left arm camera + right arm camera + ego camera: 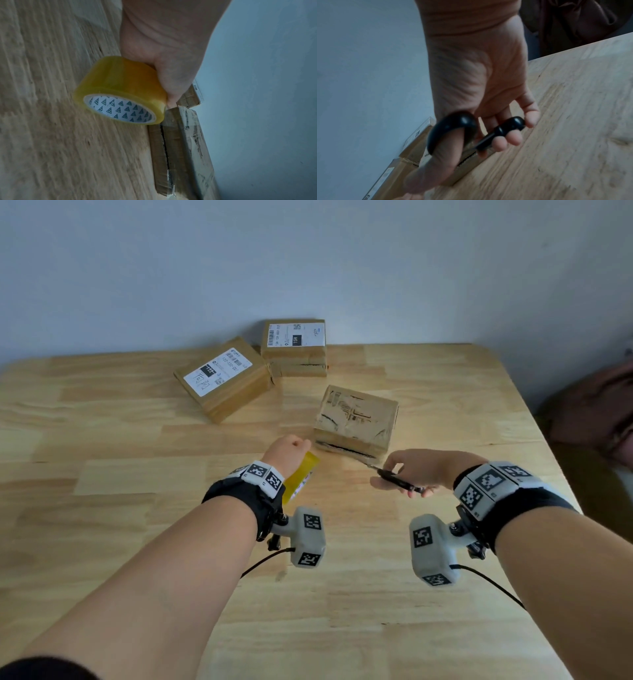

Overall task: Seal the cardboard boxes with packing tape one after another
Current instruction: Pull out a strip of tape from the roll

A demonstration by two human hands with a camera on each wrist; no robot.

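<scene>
- The counter (137, 474) carries three cardboard boxes: two labelled boxes (224, 378) (294, 345) lie well back by the wall, touching at a corner, and the nearest box (356, 419) sits just beyond both hands, a dark open seam showing along its front face.
- My judgement is that the step in hand is taping that nearest box. To do it well, bring the roll down to one end of the seam, stick the free end firmly, draw the strip along the whole gap with the flaps pushed together, and only then cut close to the box.
- The left hand (286, 451) has its grip wrapped round the yellowish tape roll (120, 86), fingers curled over the far side; the roll hangs just clear of the counter, close to the box's near corner.
- The right hand (416, 470) has its grip closed on black-handled scissors (471, 132), thumb through one loop, fingers round the other; the blades point towards the seam, and whether they are parted I cannot tell.
</scene>
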